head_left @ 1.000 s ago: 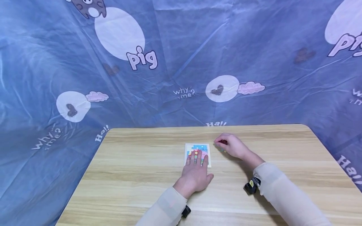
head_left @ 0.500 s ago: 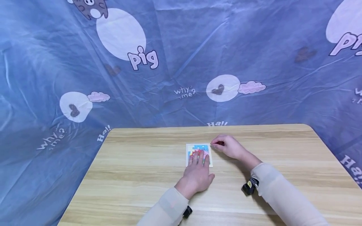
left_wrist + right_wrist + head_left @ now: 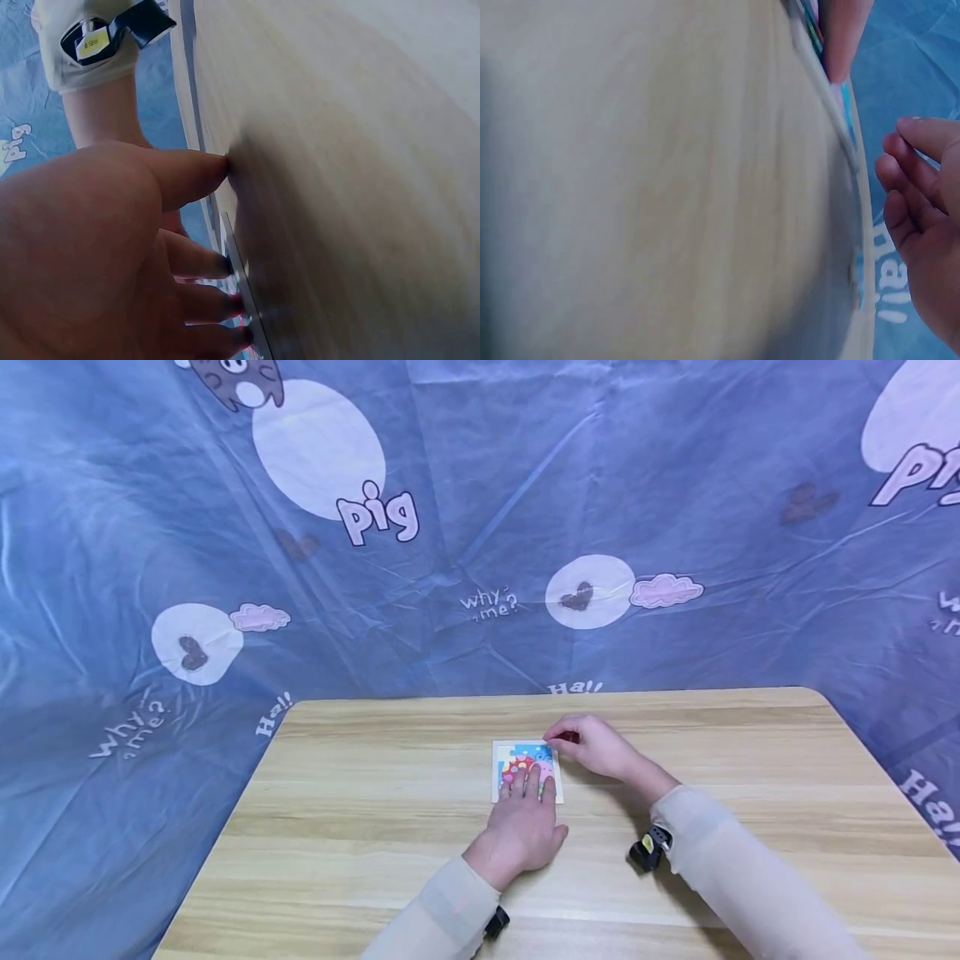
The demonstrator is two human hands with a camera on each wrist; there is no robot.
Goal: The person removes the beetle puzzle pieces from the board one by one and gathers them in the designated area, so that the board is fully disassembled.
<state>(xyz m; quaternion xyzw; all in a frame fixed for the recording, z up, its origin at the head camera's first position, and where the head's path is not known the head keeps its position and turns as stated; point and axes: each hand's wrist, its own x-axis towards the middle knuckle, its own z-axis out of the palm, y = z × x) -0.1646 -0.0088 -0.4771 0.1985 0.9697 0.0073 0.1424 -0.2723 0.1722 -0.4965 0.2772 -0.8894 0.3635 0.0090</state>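
A small white-framed jigsaw puzzle (image 3: 528,751) lies on the table, with a colourful cartoon picture and a pale yellow area at its upper left. My left hand (image 3: 522,831) rests with its straight, spread fingers over the lower part of the puzzle, thumb out to the side. At the puzzle's upper right corner hovers my right hand (image 3: 596,747), thumb and forefinger drawn together. Whether a piece sits between those fingertips is hidden. Beyond the frame, something flat and blue (image 3: 860,281), perhaps loose puzzle pieces, lies on the table in the right wrist view.
The light wooden table (image 3: 360,793) extends around both hands. A blue printed cloth (image 3: 465,527) hangs behind its far edge. Each wrist carries a small black camera, such as the right wrist camera (image 3: 648,849).
My right hand has moved left, from beside small coloured pieces right of the puzzle to the puzzle's upper right corner. The left hand stays on the puzzle.
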